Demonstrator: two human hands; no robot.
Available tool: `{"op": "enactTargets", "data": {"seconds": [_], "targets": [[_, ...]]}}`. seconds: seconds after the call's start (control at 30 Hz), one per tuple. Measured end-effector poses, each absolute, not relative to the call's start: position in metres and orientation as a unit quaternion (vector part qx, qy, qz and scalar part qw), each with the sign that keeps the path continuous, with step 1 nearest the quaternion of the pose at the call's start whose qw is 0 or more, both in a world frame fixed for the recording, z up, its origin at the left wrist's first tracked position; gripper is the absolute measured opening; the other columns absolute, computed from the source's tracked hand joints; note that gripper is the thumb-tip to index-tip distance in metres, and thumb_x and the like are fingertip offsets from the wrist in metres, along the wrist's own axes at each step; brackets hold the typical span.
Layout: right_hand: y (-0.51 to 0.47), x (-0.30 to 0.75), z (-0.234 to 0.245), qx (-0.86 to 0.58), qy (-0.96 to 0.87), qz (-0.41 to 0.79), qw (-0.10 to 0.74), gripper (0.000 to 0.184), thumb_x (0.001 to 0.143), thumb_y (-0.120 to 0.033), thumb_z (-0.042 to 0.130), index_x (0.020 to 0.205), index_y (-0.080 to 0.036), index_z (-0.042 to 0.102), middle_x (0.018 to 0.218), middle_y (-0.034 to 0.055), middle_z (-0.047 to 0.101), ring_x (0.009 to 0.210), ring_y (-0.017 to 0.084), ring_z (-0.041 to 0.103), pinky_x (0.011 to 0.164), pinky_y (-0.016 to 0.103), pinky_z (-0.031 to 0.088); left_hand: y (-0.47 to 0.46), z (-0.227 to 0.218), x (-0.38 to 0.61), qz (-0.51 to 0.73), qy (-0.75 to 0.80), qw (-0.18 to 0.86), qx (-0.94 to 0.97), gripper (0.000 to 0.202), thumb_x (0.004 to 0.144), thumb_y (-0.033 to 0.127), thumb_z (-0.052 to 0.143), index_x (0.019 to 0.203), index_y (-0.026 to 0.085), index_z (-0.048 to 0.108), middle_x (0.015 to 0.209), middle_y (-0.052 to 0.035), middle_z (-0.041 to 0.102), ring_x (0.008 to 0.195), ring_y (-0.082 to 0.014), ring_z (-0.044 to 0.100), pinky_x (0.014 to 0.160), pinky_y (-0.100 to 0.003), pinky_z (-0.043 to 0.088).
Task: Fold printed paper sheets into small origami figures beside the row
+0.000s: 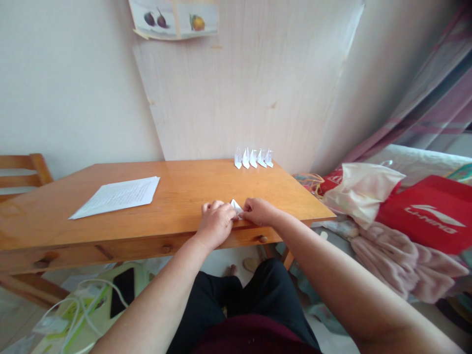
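Observation:
A small piece of folded white paper with a pointed top lies at the front edge of the wooden table. My left hand grips its left side with curled fingers. From the right, my right hand pinches the paper's other side. My fingers hide the lower part of the piece. Farther back, near the table's rear right corner, several folded white paper figures stand upright in a row.
A stack of printed sheets lies on the left of the wooden table. Drawers with knobs run below its front edge. Lower left, a black phone and white cables rest on a light green surface. Red bags and a pink blanket are at right.

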State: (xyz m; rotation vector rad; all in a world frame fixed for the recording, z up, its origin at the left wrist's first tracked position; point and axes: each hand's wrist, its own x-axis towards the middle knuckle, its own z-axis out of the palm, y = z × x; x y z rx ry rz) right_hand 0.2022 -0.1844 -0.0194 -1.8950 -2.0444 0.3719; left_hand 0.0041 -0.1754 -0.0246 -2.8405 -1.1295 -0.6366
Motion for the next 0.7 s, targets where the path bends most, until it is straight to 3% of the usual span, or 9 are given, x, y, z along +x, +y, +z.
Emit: {"op": "enactTargets", "data": {"seconds": [0.3,0.7], "targets": [[-0.188,0.212,-0.016,-0.647,-0.725,0.154,0.179,0.014,0.088,-0.021,0.055,0.084,-0.014,0.066,0.081,0.0011,0.068,0.071,0.012,0.053,0.061,0.021,0.035,-0.174,-0.027,0.003,-0.231,-0.357,-0.007,-0.905,0.025,0.086,0.015,0.053,0.088,0.030,0.073,0.104,-0.0013,0.073,0.112,-0.0261,0.050,0.092,-0.047,0.028],[-0.190,0.208,-0.016,-0.668,-0.709,0.152,0.166,0.017,0.081,-0.031,0.068,0.088,-0.015,0.065,0.082,0.0027,0.069,0.071,0.014,0.056,0.059,0.023,0.033,-0.174,-0.029,0.001,-0.225,-0.365,-0.015,-0.903,0.027,0.087,0.016,0.052,0.092,0.032,0.073,0.106,-0.0003,0.074,0.114,-0.0259,0.050,0.093,-0.047,0.028]]}}
